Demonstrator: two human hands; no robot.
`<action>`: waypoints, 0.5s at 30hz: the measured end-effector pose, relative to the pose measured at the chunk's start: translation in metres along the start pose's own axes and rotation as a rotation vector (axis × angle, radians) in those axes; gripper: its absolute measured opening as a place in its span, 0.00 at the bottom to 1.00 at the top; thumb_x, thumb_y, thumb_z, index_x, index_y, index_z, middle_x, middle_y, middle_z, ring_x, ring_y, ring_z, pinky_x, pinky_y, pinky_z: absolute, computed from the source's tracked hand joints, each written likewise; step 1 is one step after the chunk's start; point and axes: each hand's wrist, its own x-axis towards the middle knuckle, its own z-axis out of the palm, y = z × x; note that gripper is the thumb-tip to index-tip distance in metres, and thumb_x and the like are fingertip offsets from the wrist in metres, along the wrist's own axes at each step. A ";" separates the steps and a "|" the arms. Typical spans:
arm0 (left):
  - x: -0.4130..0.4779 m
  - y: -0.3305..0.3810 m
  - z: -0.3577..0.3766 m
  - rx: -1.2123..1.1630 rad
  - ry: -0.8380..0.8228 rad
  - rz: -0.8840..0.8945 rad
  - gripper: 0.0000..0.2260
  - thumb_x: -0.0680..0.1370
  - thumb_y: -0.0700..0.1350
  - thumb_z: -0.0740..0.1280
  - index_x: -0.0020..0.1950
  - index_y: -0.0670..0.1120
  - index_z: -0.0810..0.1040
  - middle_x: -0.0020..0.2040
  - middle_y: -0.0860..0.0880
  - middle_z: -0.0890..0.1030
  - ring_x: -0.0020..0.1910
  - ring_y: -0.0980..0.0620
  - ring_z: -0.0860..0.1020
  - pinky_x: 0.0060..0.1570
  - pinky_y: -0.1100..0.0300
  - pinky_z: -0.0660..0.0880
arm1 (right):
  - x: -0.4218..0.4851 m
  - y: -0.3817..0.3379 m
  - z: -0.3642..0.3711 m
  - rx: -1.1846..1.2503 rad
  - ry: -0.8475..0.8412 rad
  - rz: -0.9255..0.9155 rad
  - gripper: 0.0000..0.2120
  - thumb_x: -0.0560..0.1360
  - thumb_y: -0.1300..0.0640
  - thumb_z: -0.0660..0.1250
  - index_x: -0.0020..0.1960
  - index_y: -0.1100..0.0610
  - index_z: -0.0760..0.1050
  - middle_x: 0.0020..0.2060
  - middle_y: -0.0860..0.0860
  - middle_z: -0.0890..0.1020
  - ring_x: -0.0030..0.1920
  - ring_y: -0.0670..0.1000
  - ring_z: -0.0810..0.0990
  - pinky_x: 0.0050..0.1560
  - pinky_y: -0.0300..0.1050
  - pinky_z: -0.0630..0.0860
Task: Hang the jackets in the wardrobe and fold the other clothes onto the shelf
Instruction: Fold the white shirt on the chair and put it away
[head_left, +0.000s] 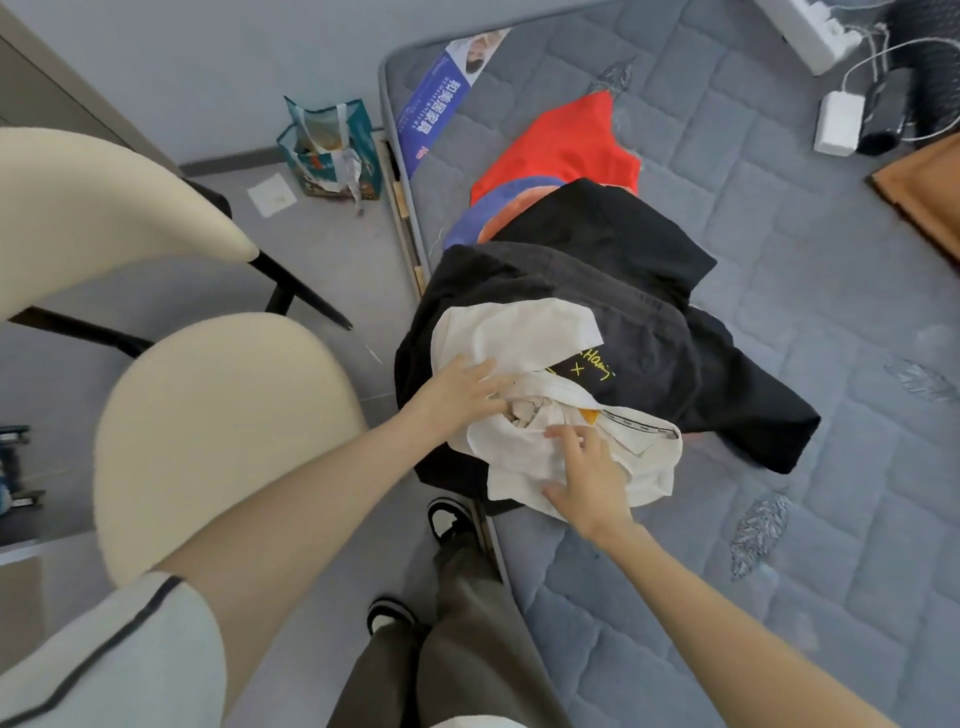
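A pile of clothes lies at the near left edge of the grey quilted mattress (779, 322). On top is a crumpled white garment (519, 332) with a taped collar. Under it lie a black garment with yellow lettering (654, 353) and a second black piece (613, 234), then a red garment (566, 145) over a blue and orange one (493, 208). My left hand (460, 395) rests flat on the white garment's left side, fingers spread. My right hand (589, 473) lies on its near part with relaxed fingers touching the cloth.
A cream chair (208, 426) with black legs stands close on the left. A teal shopping bag (327, 148) sits on the floor by the wall. A white charger (839, 122), cables and a power strip (810, 31) lie on the mattress's far right, beside a brown cloth (924, 182).
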 end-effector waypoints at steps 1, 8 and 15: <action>0.000 -0.002 -0.001 -0.010 -0.012 0.003 0.14 0.55 0.47 0.81 0.35 0.60 0.83 0.43 0.61 0.83 0.43 0.59 0.82 0.35 0.65 0.76 | 0.001 -0.001 0.001 -0.043 0.019 0.005 0.30 0.71 0.56 0.70 0.70 0.50 0.63 0.62 0.51 0.67 0.60 0.54 0.68 0.54 0.48 0.72; -0.026 -0.020 -0.008 -0.521 0.049 -0.158 0.10 0.77 0.39 0.61 0.56 0.46 0.78 0.56 0.51 0.77 0.61 0.50 0.72 0.63 0.55 0.63 | 0.002 -0.020 -0.006 0.003 -0.023 0.047 0.38 0.68 0.39 0.71 0.71 0.50 0.59 0.60 0.51 0.68 0.60 0.56 0.66 0.61 0.49 0.66; -0.082 -0.041 -0.082 -1.044 0.423 -0.539 0.12 0.79 0.48 0.65 0.45 0.39 0.78 0.40 0.48 0.77 0.42 0.51 0.73 0.42 0.61 0.64 | -0.013 -0.081 -0.062 0.489 0.175 -0.197 0.17 0.75 0.51 0.67 0.60 0.44 0.64 0.47 0.42 0.75 0.49 0.49 0.74 0.46 0.44 0.71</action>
